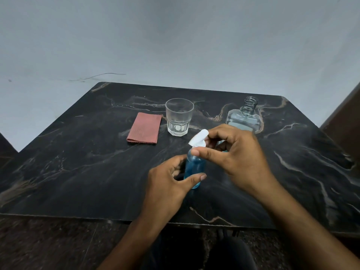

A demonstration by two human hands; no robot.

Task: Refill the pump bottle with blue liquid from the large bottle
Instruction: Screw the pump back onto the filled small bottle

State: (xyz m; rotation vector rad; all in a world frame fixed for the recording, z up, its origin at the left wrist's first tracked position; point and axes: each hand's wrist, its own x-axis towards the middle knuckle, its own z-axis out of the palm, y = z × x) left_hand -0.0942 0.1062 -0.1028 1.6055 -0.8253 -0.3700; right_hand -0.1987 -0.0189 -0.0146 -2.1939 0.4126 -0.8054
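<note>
A small clear pump bottle point(194, 168) stands on the dark marble table point(78, 162), holding blue liquid up to about its shoulder. My left hand point(167, 184) wraps around its lower body. My right hand point(233, 152) pinches the white pump head point(198, 140) at the bottle's neck with thumb and fingers. The large clear bottle point(243, 117) stands behind my right hand at the back right, uncapped, with a threaded neck and pale blue liquid low inside; its lower part is hidden by my hand.
An empty clear glass tumbler point(179, 117) stands at the back centre. A folded reddish cloth point(145, 128) lies left of it. A grey wall rises behind the table. The table's front edge runs close to my body.
</note>
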